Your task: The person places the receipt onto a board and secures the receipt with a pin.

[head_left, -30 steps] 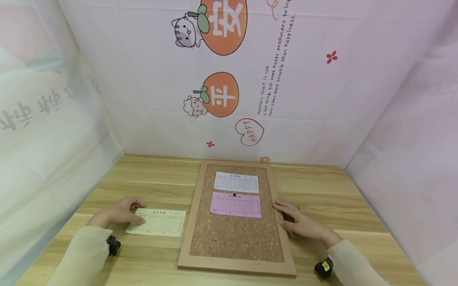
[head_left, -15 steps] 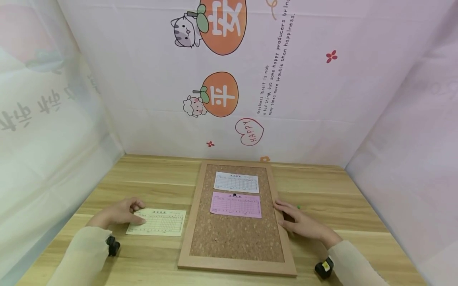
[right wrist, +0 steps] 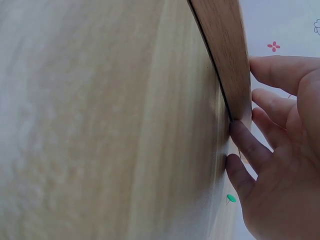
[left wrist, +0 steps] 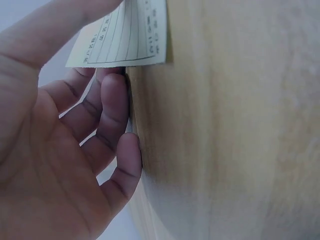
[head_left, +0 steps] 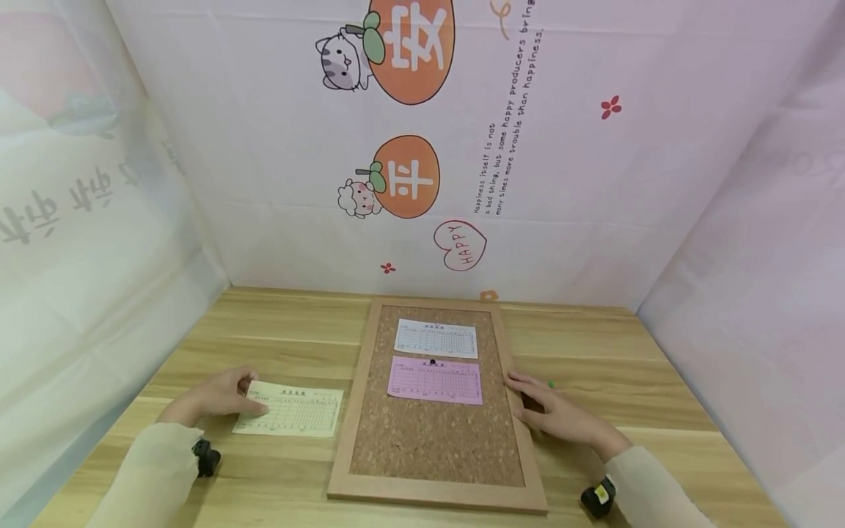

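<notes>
- Yellow form slip (head_left: 297,414): pinched at its left end by my left hand (head_left: 216,396), the nearer; between the left edge of the worktop (head_left: 277,484) and the corkboard (head_left: 429,444), long axis crosswise to the corkboard's.
- My right hand (head_left: 561,414): fingers extended, touching the corkboard's right edge.

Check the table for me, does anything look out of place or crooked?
Yes, one thing: a green pushpin sits loose on the table beside the right hand, off the corkboard, whereas a black pin is at the top of the pink slip. It may simply be a spare. Nothing looks spilled or damaged.
</notes>
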The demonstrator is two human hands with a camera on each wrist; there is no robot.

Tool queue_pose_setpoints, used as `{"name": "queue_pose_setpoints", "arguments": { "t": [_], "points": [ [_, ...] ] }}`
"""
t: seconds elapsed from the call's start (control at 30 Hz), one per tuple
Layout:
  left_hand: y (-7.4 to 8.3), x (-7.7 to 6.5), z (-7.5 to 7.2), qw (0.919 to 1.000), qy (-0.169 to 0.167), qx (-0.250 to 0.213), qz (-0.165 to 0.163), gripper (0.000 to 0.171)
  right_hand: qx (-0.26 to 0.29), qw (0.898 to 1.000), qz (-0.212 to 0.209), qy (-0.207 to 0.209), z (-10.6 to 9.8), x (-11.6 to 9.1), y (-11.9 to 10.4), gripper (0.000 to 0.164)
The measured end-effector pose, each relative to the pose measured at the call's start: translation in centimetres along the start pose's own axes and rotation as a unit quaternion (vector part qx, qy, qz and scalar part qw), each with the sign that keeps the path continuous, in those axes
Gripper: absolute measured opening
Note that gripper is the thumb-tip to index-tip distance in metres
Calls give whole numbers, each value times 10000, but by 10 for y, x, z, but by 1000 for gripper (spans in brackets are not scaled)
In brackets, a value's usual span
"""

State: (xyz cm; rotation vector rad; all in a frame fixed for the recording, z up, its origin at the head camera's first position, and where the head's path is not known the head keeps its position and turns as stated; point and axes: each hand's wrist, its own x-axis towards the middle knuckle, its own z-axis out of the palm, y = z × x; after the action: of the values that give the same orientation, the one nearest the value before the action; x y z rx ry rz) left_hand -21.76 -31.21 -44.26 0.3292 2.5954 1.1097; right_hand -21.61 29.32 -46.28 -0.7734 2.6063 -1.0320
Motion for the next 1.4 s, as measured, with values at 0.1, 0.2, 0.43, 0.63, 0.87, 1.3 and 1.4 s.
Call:
{"name": "queue_pose_setpoints", "arguments": {
  "t": [0.1,0.2,0.43,0.63,0.87,1.3,1.4],
  "points": [
    [0,-1,-1,9999,-63,-81,48,36,82,10000,33,-20,1,0,1,63],
    [-1,-1,-1,9999,-60,-88,91,30,87,10000,25,-36,1,0,0,63],
    [-7,1,-4,9998,169,79,20,18,-35,10000,16,-6,1,-1,-3,62],
    [-9,2,-8,9987,422,292,-19,44,91,9999,85,-19,2,-1,-1,62],
    [-9,3,-10,9980,600,205,-23,50,99,9999,103,-18,3,0,1,62],
    [4,0,-11,9889,1443,-356,-31,64,133,9998,136,-5,2,0,1,63],
    [9,2,-12,9852,1600,-607,-84,70,125,9998,118,-21,1,0,0,63]
  ]
}}
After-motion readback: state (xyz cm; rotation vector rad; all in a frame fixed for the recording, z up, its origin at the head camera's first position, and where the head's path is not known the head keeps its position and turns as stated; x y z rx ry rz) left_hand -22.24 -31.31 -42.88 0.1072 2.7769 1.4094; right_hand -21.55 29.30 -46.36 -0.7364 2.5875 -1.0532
